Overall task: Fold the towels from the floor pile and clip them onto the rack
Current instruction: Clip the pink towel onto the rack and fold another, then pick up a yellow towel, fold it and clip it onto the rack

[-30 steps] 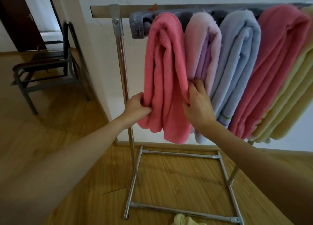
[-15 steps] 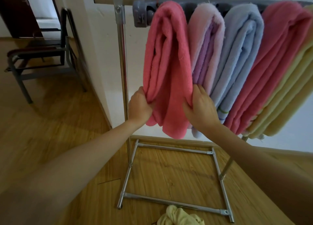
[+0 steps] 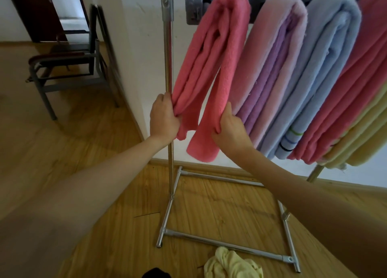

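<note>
A folded pink towel (image 3: 211, 53) hangs at the left end of the metal rack (image 3: 169, 47), under a grey clip hanger (image 3: 193, 7). My left hand (image 3: 164, 118) grips the towel's lower left layers. My right hand (image 3: 230, 129) grips its lower right layers, and the two halves are spread slightly apart. To the right hang a lilac towel (image 3: 272, 64), a light blue towel (image 3: 320, 72), another pink towel (image 3: 351, 93) and yellow towels (image 3: 364, 139). A crumpled pale yellow towel (image 3: 232, 265) lies on the floor by the rack's base.
The rack's base frame (image 3: 226, 245) rests on the wooden floor against a white wall. A dark metal chair (image 3: 69, 64) stands at the left near a doorway. A dark object (image 3: 157, 273) shows at the bottom edge.
Both hands have slid lower on the pink towel and now grip its two halves apart. The view has tipped down, and more of the yellow towel on the floor shows.
</note>
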`<state>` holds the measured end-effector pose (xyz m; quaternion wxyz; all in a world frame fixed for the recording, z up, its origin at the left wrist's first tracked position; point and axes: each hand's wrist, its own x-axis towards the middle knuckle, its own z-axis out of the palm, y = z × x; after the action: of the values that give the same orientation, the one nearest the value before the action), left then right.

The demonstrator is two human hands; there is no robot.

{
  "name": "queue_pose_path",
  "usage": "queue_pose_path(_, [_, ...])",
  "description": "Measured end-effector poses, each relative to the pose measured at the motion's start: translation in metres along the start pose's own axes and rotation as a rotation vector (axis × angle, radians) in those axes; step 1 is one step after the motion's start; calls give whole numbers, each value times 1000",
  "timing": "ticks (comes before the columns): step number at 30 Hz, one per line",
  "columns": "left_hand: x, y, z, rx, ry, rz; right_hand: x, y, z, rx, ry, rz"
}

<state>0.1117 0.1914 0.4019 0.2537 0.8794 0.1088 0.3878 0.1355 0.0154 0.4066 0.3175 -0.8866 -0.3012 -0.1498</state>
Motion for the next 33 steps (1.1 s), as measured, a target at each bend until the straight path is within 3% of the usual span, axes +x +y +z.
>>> queue_pose_path(6, [-22, 8, 19, -57, -93, 76, 10, 21, 9, -174, -70, 59])
queue_pose_path(15, [-95, -1, 61, -24, -421, 263, -53, 84, 17, -164, -180, -88])
queue_pose_path(20, [-173, -35, 95, 136, -739, 103, -131, 138, 48, -158, -347, 57])
queue_pose_path(27, [-297, -67, 165, 230, -1225, -77, -265, 224, 117, -211, -934, 405])
queue_pose_path(33, [-390, -95, 217, 244, -1433, -258, -346, 253, 178, -145, -1117, 571])
